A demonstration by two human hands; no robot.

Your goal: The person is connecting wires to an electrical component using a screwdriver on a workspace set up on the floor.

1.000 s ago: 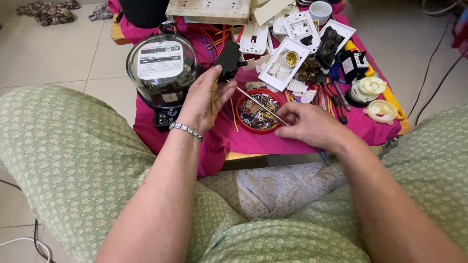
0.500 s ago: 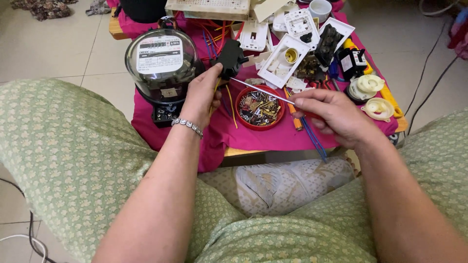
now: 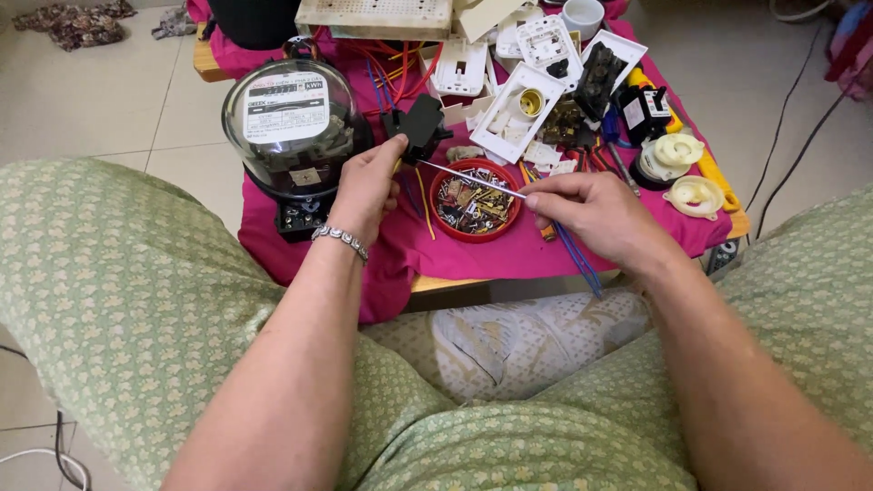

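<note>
On the pink cloth (image 3: 473, 264), a black plug (image 3: 420, 127) is gripped by the left hand (image 3: 364, 186), while a thin rod (image 3: 473, 180), pinched by the right hand (image 3: 596, 214), has been moved to it above the red bowl (image 3: 475, 200).

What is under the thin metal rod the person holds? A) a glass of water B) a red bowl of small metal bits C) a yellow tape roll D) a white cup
B: the rod, held between the left hand and the right hand, crosses above the red bowl full of small screws and metal parts.
</note>
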